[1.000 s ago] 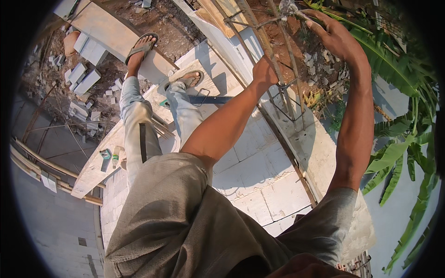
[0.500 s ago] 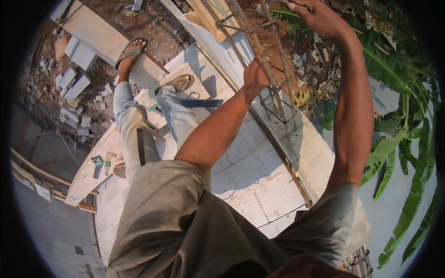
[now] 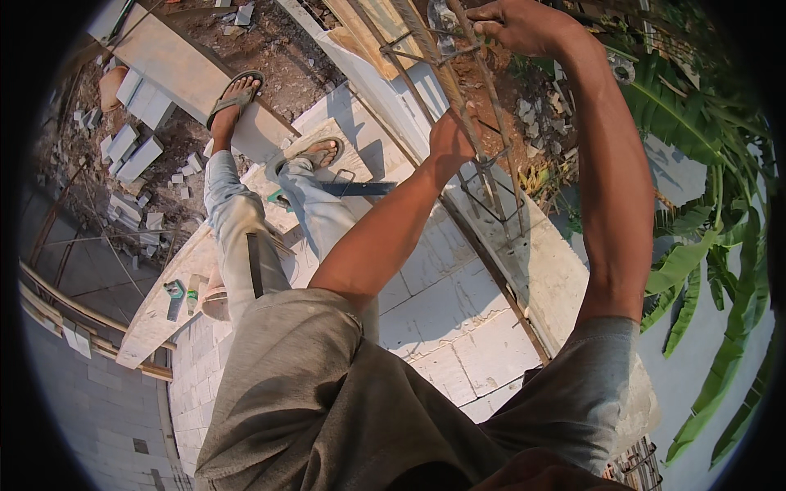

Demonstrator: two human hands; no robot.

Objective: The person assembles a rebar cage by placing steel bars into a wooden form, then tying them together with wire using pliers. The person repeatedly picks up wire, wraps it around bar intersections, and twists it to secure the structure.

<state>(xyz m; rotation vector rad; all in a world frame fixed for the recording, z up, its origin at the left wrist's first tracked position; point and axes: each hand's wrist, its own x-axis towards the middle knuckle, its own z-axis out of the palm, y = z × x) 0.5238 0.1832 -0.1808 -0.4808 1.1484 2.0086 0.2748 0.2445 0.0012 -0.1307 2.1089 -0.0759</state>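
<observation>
My left hand (image 3: 453,137) is closed round a steel bar of an upright rebar cage (image 3: 507,151), its forearm reaching across my body. The cage has thin square ties and stands in a pale concrete strip (image 3: 544,262) beside the block wall top. Higher up, my right hand (image 3: 536,31) is bent inward, fingertips drawn together close beside the cage's outer bar; what they pinch, if anything, I cannot make out. A shiny clear thing (image 3: 442,20) shows just past those fingertips, too partly hidden to name.
My sandalled feet rest on wooden planks (image 3: 172,57). Near them lie a dark blue saw-like blade (image 3: 360,189), a green-handled tool (image 3: 173,299) and a small bucket (image 3: 214,304). Broken blocks (image 3: 137,155) litter the ground at left; banana leaves (image 3: 675,114) crowd the right.
My right hand has moved left and slightly down, close to the rebar cage. My left hand keeps its grip. The clear shiny thing beyond the bars shows more plainly.
</observation>
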